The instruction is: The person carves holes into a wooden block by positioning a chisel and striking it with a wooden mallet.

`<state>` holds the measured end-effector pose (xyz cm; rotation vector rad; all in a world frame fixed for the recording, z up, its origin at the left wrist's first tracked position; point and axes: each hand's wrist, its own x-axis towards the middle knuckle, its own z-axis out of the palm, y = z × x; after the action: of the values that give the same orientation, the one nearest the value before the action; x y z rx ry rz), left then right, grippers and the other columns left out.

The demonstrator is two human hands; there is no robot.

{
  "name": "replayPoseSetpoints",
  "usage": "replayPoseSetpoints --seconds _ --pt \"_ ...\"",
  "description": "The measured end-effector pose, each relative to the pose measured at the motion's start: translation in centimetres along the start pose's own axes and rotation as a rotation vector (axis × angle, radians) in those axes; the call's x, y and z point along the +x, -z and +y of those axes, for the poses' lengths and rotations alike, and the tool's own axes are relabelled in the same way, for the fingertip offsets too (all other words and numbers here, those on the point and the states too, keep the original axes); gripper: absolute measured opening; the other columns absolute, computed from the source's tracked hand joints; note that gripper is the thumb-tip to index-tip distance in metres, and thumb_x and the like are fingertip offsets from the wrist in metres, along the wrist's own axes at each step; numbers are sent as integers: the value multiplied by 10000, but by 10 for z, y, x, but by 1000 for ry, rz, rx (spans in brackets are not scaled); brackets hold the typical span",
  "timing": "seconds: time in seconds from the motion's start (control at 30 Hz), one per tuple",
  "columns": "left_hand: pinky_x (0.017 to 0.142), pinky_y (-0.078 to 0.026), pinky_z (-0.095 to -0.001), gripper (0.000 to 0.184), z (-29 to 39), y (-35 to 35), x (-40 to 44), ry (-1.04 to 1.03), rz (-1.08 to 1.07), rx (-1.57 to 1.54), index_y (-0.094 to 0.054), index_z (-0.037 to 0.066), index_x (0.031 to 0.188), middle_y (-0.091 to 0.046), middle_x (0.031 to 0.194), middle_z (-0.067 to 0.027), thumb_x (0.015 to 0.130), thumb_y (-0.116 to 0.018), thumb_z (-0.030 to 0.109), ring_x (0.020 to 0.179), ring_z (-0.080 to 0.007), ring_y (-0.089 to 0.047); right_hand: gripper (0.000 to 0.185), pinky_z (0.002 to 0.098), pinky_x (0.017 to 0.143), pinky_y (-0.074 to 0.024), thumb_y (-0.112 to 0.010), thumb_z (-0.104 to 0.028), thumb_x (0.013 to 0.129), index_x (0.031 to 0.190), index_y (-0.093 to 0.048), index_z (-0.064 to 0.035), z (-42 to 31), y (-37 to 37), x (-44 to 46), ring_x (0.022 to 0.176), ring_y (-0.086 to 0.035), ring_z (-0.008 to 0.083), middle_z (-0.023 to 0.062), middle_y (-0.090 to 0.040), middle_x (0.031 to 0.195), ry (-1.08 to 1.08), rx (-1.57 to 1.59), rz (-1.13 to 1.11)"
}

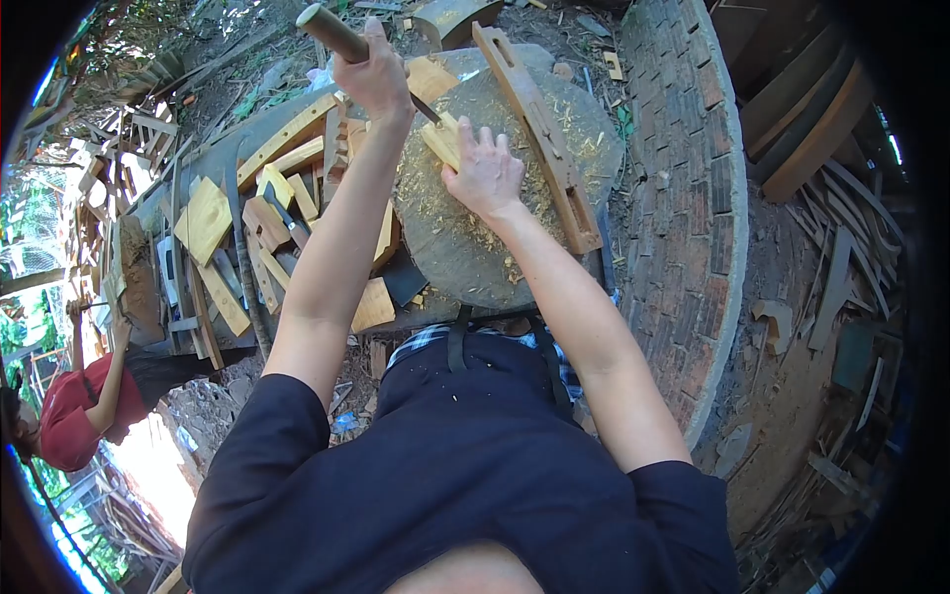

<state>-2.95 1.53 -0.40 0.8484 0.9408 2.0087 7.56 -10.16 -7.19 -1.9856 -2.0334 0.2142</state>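
Note:
My left hand [376,81] is closed around the thick round wooden handle [334,33] of a chisel-like tool. Its narrow dark blade [424,108] runs out below my fist and meets a small pale wood block [441,141]. My right hand [485,173] holds that block down, thumb along its near side and fingers over its end. Under the block is a round wooden stump top [445,262], scattered with shavings. A long brown wooden piece with cut slots [539,129] lies across the stump, right of my right hand.
Left of the stump lie wood offcuts [206,220] and a dark-bladed tool [277,206]. A low brick wall [683,198] runs along the right, with curved wooden pieces [816,129] beyond. At far left, a person in a red shirt [74,421] works on a wooden block [139,282].

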Motion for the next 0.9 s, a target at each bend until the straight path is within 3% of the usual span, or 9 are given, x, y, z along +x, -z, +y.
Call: replayPoseSetpoints --seconds 0.4,0.53,0.67,0.73,0.77,0.9 --pt "344 -321 -230 262 -18 3 9 -48 -76 95 -437 58 796 -452 569 6 922 -652 139 406 -63 -406 727 431 671 -562 -740 -354 739 1336 -404 -109 2 -1 1 1019 -572 303 116 -550 1069 17 15 7" --pt "355 -339 -227 251 -30 1 8 -148 -145 243 -481 55 768 -490 584 9 915 -666 141 421 -56 -434 723 430 673 -564 -743 -351 736 1330 -409 -111 2 -1 2 1020 -573 299 114 -547 1066 11 24 -6" --pt "443 -357 -211 263 -30 -11 -4 -265 -191 364 -506 66 726 -519 603 27 907 -679 147 495 -38 -458 724 434 677 -566 -745 -349 734 1330 -408 -115 2 -1 1 1021 -575 298 116 -545 1071 14 28 -11" --pt "500 -373 -229 288 -26 -17 -8 -356 -211 418 -526 50 709 -529 605 26 899 -692 186 537 -48 -457 721 433 678 -566 -745 -349 734 1328 -410 -116 1 0 3 1021 -576 299 117 -545 1073 10 32 -19" --pt "535 -387 -252 324 -24 -20 -8 -273 -178 495 -535 35 711 -523 605 25 882 -715 243 568 -59 -454 719 434 679 -566 -745 -348 734 1327 -410 -118 2 0 3 1022 -576 299 117 -544 1074 10 35 -14" --pt "474 -412 -309 269 -28 -35 5 -298 -124 409 -592 29 764 -513 561 -25 865 -697 255 509 -104 -498 717 440 682 -567 -746 -348 735 1326 -409 -121 3 -2 2 1026 -576 301 116 -541 1073 13 40 -7"
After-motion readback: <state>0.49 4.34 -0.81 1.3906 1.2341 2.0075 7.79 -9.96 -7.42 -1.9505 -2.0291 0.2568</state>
